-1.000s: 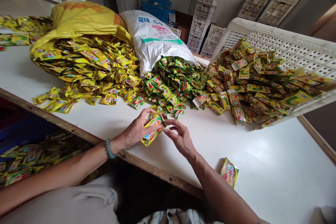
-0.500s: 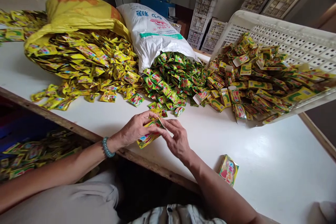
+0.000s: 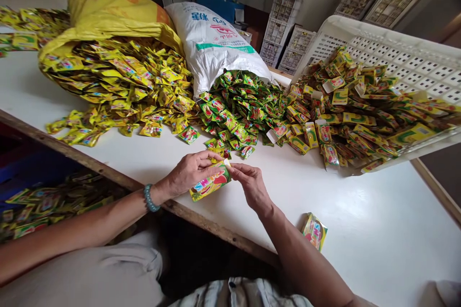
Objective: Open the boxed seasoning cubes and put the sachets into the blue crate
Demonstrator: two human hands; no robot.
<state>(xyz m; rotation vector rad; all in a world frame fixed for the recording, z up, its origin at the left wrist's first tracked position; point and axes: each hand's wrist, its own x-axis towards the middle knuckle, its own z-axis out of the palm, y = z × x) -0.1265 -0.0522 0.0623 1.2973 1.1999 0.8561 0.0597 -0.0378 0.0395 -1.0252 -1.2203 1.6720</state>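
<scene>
Near the table's front edge, my left hand [image 3: 190, 172] grips a yellow-green candy box [image 3: 210, 185], its fingers on the top and thumb across the face. My right hand [image 3: 250, 184] pinches the box's right end, where a white flap shows. Just behind the hands lie green packets [image 3: 248, 105] spilling from a white sack [image 3: 216, 43]. To their left, yellow packets [image 3: 126, 76] pour out of a yellow sack [image 3: 111, 12]. Another box [image 3: 314, 231] lies on the white table [image 3: 273, 172] to the right of my right forearm.
A white perforated basket [image 3: 406, 53] lies tipped at the right, with many small boxes [image 3: 355, 117] spilling out. Stacked crates [image 3: 284, 14] stand behind the table. Below the front edge at left is a blue container with more packets [image 3: 54, 206].
My right hand has shifted slightly right to the box's end, uncovering more of its printed face. The box has turned a little flatter, and the view has shifted slightly.
</scene>
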